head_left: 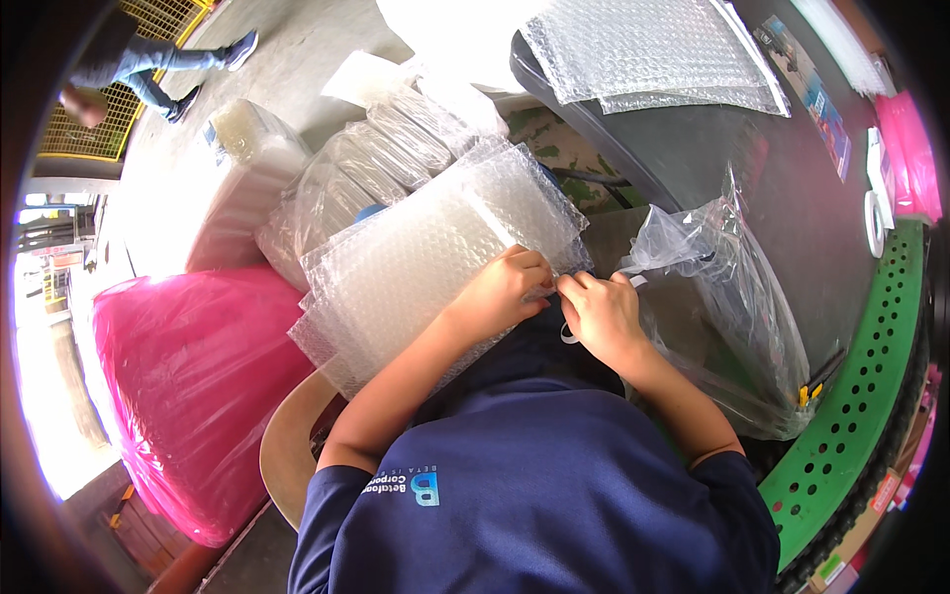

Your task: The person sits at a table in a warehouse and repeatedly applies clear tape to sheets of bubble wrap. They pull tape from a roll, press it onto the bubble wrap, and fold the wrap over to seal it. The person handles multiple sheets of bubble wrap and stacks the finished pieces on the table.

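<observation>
A narrow gap runs between the edge of the table (683,148) and the bubble wrap (426,243), which lies across my lap; the clear bag (757,307) crowds my right hand (606,315), and the pink bundle (198,376) bulges to my left; my left hand (510,287) is clamped on the near edge; whether my bent right fingers grip anything, I cannot tell; the see-through sheets lie stacked, unevenly overlapping.

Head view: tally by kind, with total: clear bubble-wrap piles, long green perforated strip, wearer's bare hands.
Clear bubble-wrap piles: 2 (near pile, far pile)
Long green perforated strip: 1
Wearer's bare hands: 2 (left hand, right hand)
Total: 5
</observation>
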### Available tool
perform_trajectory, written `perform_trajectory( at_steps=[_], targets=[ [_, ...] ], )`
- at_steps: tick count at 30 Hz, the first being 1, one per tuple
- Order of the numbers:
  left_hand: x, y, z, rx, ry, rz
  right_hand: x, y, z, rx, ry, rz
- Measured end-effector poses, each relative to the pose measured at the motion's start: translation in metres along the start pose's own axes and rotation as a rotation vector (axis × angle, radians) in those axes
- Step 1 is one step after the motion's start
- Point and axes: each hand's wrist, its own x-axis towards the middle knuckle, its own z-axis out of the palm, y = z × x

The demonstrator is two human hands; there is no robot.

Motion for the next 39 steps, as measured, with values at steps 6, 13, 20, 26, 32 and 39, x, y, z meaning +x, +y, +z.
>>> perform_trajectory(
  at_steps=[6,13,20,26,32,39],
  targets=[
    [0.002,-0.003,0.004,-0.031,0.072,0.013,0.007,0.0,-0.006,0.018,-0.015,0.094],
    [0.002,-0.004,0.007,-0.023,0.123,-0.008,0.012,0.009,-0.026,0.185,-0.174,0.03],
    [0.001,-0.004,0.009,0.043,0.124,0.027,0.009,0.0,-0.002,0.034,-0.082,0.017],
    [0.001,-0.006,0.013,-0.011,0.113,-0.031,0.005,0.0,0.013,0.106,0.085,-0.208],
    [0.001,-0.007,0.007,-0.105,0.13,-0.013,-0.001,0.002,0.003,0.088,0.11,-0.248],
    [-0.004,-0.012,-0.009,-0.184,0.067,0.099,0.003,-0.002,-0.039,0.351,0.057,0.017]
  ],
)
